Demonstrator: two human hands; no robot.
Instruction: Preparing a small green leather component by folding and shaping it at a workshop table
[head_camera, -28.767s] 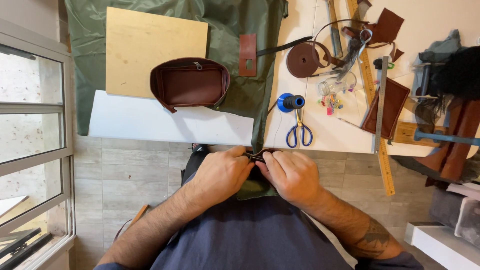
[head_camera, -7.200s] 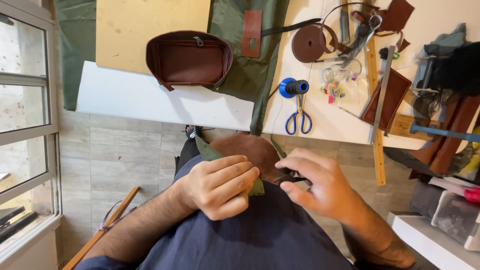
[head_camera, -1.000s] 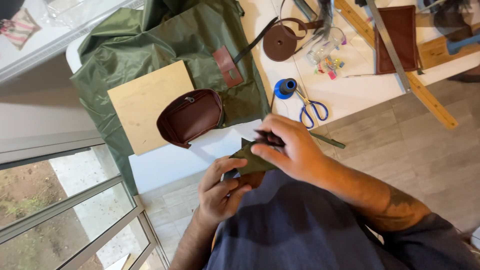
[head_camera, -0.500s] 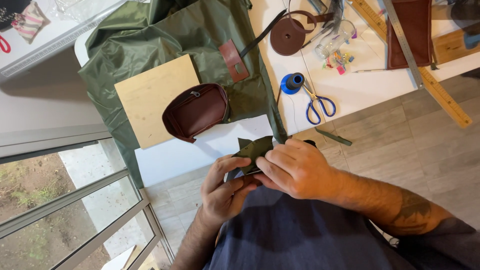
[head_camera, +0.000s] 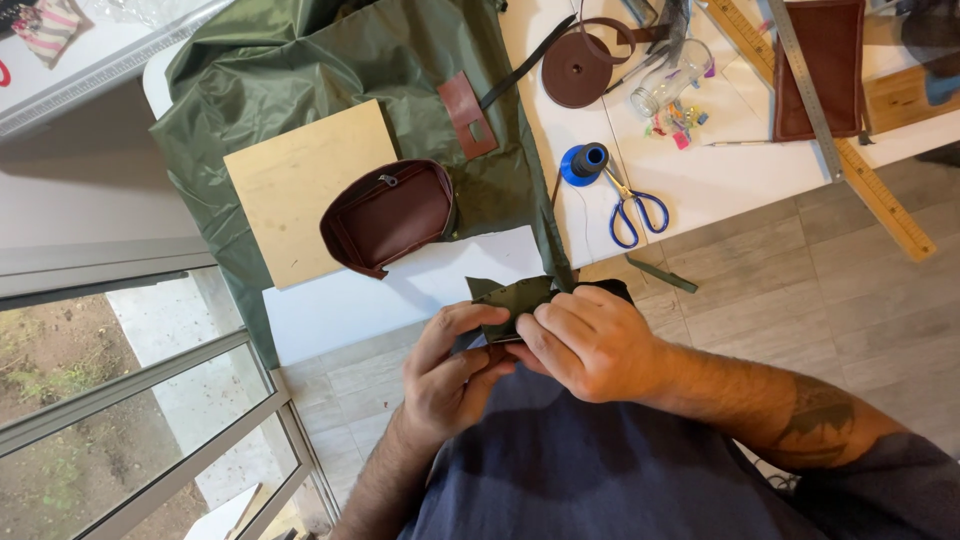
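Observation:
Both hands hold a small dark green piece of material (head_camera: 512, 297) just in front of the white table's (head_camera: 420, 290) near edge. My left hand (head_camera: 452, 372) grips it from below, thumb and fingers pinching its lower left side. My right hand (head_camera: 585, 340) covers its right part, fingers curled over it. A brown leather pouch (head_camera: 388, 214) with a zip lies on the table just beyond, partly on green fabric (head_camera: 330, 70) and next to a light wooden board (head_camera: 305, 190).
Blue-handled scissors (head_camera: 633, 210) and a blue thread spool (head_camera: 585, 163) lie to the right. Further back are a coil of brown strap (head_camera: 582, 70), a small glass jar (head_camera: 670, 85), a brown leather panel (head_camera: 815, 65), a metal ruler (head_camera: 805, 85) and a wooden ruler (head_camera: 880, 190). A window (head_camera: 110, 400) is at left.
The view has shifted slightly. My hands have moved closer together on the green piece, and the right hand now covers more of it.

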